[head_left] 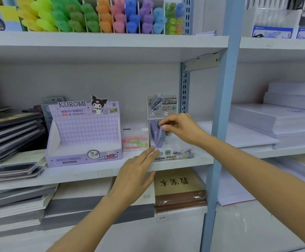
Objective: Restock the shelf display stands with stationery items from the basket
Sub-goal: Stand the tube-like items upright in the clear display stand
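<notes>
Right hand [179,129] pinching purple lead tube [159,138] (upright) in clear stand [171,153], left hand [136,176] flat, released

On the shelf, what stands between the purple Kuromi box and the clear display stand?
In the head view, a small pale packet marked "Fruit Soda" stands between the Kuromi box and the clear stand.

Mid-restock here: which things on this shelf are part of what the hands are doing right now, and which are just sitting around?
In the job:
- clear display stand, steadied by left hand
- purple lead tube, pinched by right hand
- empty Kuromi display box, likely next to fill

Just lying about:
- highlighters above
- Fruit Soda pack
- notebook stacks
- white paper reams
</notes>
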Demonstrator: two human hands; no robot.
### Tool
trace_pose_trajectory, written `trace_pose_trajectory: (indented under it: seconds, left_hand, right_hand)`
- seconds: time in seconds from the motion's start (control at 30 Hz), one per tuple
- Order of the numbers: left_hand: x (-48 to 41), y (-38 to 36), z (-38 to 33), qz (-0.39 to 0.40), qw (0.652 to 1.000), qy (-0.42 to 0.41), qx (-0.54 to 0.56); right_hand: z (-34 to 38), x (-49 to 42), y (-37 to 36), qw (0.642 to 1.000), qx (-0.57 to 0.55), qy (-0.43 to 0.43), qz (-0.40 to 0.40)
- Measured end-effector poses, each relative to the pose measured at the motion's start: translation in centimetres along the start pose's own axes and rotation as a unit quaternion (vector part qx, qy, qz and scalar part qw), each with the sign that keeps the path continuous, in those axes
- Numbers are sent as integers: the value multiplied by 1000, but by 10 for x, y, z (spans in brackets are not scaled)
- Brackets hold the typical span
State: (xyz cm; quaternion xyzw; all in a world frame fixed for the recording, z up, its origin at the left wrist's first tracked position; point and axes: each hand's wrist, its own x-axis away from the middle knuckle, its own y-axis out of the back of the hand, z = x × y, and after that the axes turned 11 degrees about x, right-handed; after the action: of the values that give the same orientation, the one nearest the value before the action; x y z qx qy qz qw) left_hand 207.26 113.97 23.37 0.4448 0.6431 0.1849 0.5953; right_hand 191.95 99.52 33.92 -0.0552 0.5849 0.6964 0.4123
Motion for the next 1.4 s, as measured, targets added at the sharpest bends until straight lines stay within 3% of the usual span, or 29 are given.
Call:
trace_pose_trajectory:
  seconds: [0.2,0.43,0.53,0.6,0.7,0.8,0.87,0.93,1.03,1.1,1.27,1.4]
  left_hand:
    - [2,-5,3,-2,1000,-2,1]
    - [6,-4,3,5,999,-3,47]
    - [27,-8,4,-77,994,-15,73]
    - [55,-23,10,-158,986,-10,51]
    - [112,-62,22,-171,983,35,49]
    - [187,-109,40,-89,982,144,82]
    - [241,-136,52,7,969,228,93]
    - [290,-158,59,132,939,307,87]
    - [352,-185,58,324,852,407,57]
    - [379,-196,54,384,816,428,63]
    - [406,-210,53,356,836,414,60]
    - [413,-215,52,311,851,413,92]
  right_hand:
    - [7,2,-21,999,-33,-1,-29]
    - [6,17,-30,997,23,-3,-70]
    - [21,40,-35,987,17,81,-137]
    - [37,63,-51,978,-18,153,-140]
    - [51,104,-107,979,-46,197,-30]
    - [52,151,-179,978,-89,157,109]
    - [46,180,-226,966,-107,120,201]
    - [38,208,-268,947,-101,89,290]
    - [23,253,-320,911,-93,27,401]
    - [14,285,-347,883,-83,-21,462]
    - [2,356,-389,810,-39,-31,584]
    - [8,388,-409,825,-35,-30,563]
